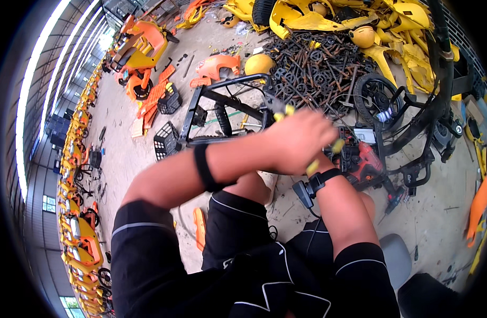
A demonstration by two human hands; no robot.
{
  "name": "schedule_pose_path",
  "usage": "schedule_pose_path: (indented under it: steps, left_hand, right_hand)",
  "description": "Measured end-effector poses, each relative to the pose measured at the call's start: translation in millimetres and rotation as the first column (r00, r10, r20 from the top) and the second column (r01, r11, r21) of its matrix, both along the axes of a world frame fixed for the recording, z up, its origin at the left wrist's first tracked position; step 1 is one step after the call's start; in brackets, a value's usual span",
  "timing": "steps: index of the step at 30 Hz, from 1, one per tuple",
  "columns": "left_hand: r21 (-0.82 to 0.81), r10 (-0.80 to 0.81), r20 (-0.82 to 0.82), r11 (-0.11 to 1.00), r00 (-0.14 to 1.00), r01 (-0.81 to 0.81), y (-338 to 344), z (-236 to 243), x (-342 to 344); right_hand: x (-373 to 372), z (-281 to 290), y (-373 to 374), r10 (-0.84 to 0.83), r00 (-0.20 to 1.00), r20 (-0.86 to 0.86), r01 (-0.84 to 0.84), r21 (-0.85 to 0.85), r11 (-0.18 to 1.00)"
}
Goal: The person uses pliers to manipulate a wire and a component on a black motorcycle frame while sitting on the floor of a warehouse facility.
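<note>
My left hand [301, 139] is in front of me, its fingers wrapped round a yellow-handled tool [279, 115]. The tool is smeared by motion; its grey end, resembling plier jaws, points up and left toward a black metal vehicle frame [230, 82]. Yellow grip ends show below and right of the fist. Behind it, my right hand [324, 161] is mostly hidden, so its fingers do not show. Beside my right wrist, a red and black power drill [368, 159] is among dark parts.
Rusty black metal parts [320, 69] form a heap ahead, with yellow body panels [399, 53] beyond. A spoked wheel [376, 98] and dark frame tubes [439, 100] stand at right. Black crates [166, 139] and orange panels lie left; yellow scooters [82, 238] line the far left.
</note>
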State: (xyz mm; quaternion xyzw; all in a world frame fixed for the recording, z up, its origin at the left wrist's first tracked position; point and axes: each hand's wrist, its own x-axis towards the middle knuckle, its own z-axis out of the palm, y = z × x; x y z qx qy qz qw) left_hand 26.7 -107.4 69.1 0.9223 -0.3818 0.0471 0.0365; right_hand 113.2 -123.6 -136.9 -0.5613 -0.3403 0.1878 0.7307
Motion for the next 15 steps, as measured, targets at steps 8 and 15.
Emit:
schedule_pose_path:
  steps: [8,15]
  left_hand:
    - [0.023,0.852,-0.082,0.52,0.517,-0.854,-42,17,144]
    - [-0.207,-0.289,0.005,0.936,0.957,0.284,37,17,-18]
  right_hand:
    - [14,-1,-4,-0.109,0.994,0.029,0.11,-0.048,0.993]
    - [14,-9,-8,-0.121,0.987,-0.105,0.106,-0.141,0.984]
